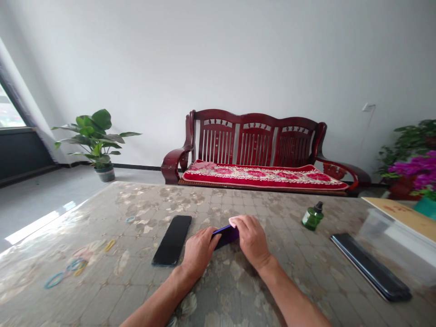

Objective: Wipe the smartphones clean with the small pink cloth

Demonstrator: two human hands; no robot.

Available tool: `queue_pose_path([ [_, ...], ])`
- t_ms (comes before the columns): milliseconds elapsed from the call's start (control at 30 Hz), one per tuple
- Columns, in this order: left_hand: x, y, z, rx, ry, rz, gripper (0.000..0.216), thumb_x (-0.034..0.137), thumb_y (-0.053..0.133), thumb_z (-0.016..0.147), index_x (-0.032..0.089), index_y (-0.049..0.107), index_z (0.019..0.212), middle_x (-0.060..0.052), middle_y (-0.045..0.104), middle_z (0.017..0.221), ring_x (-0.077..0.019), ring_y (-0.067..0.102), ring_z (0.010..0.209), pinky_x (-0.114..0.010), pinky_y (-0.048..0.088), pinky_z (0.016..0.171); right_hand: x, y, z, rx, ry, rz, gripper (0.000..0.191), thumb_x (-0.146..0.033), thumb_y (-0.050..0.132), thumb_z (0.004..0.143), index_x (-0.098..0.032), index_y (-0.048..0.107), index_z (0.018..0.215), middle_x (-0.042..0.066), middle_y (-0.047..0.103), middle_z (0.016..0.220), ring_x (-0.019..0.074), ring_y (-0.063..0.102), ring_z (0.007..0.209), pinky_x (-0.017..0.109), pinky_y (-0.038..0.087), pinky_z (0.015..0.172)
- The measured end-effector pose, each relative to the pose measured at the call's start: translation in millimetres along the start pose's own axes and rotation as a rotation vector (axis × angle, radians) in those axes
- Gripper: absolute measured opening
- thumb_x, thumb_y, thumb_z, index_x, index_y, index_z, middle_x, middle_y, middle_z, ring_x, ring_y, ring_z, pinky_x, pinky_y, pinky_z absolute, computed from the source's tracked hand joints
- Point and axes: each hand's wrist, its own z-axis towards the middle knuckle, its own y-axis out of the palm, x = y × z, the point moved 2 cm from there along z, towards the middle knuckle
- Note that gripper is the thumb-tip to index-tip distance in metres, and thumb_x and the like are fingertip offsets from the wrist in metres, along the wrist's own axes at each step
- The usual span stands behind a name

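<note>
Above the table, a thin blue-purple phone [227, 235] is tilted up between my hands. My left hand [200, 249] grips its left end, with the thumb across the near face. At the other end, my right hand [251, 236] pinches a small white wipe or tissue [233, 221] against the upper edge. Most of the wipe is hidden under the fingers. A black phone [172, 240] lies flat on the table just left of my left hand. Farther right stands a green bottle [312, 217] with a black top.
The table [136, 290] has a patterned, glossy cover. Colourful hair ties [70, 268] lie at its left. At the right are a long dark case [371, 267] and a clear plastic box [391, 240] with a tan board [405, 218] on top. A wooden bench [257, 141] stands beyond.
</note>
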Motion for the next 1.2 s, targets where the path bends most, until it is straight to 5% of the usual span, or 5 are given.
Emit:
queue_pose_path([
  [267, -1.1, 1.8, 2.2, -0.017, -0.026, 0.013, 0.014, 0.031, 0.052, 0.098, 0.021, 0.063, 0.098, -0.002, 0.072, 0.093, -0.0199, 0.068, 0.091, -0.025, 0.044, 0.076, 56.2, 7.7, -12.3, 0.165, 0.398, 0.114, 0.027, -0.025, 0.040, 0.096, -0.021, 0.067, 0.093, 0.008, 0.066, 0.092, 0.0211, 0.060, 0.088, 0.033, 0.048, 0.079],
  [467, -2.6, 3.2, 3.1, -0.028, -0.064, 0.038, 0.015, 0.032, 0.052, 0.098, 0.021, 0.062, 0.097, -0.003, 0.072, 0.092, -0.0203, 0.069, 0.091, -0.025, 0.044, 0.075, 67.9, 24.3, -25.0, -0.007, 0.650, 0.129, 0.029, -0.027, 0.042, 0.092, -0.019, 0.070, 0.088, 0.009, 0.070, 0.088, 0.0220, 0.063, 0.083, 0.030, 0.045, 0.073],
  [1000, -2.9, 2.3, 3.0, -0.033, -0.136, 0.017, 0.016, 0.035, 0.052, 0.097, 0.023, 0.062, 0.102, -0.002, 0.073, 0.090, -0.0190, 0.069, 0.088, -0.023, 0.044, 0.074, 70.4, 26.5, -28.2, -0.088, 0.671, 0.185, 0.024, -0.024, 0.049, 0.084, -0.021, 0.069, 0.071, 0.007, 0.070, 0.076, 0.0202, 0.063, 0.072, 0.027, 0.041, 0.066],
  [1200, -0.8, -2.4, 0.7, -0.059, -0.136, 0.000, 0.016, 0.035, 0.053, 0.096, 0.025, 0.063, 0.101, -0.001, 0.072, 0.088, -0.0182, 0.068, 0.088, -0.022, 0.043, 0.073, 71.4, 24.2, -23.3, -0.008, 0.664, 0.258, 0.031, -0.033, 0.043, 0.088, -0.020, 0.071, 0.086, 0.007, 0.072, 0.087, 0.0203, 0.063, 0.081, 0.028, 0.045, 0.072],
])
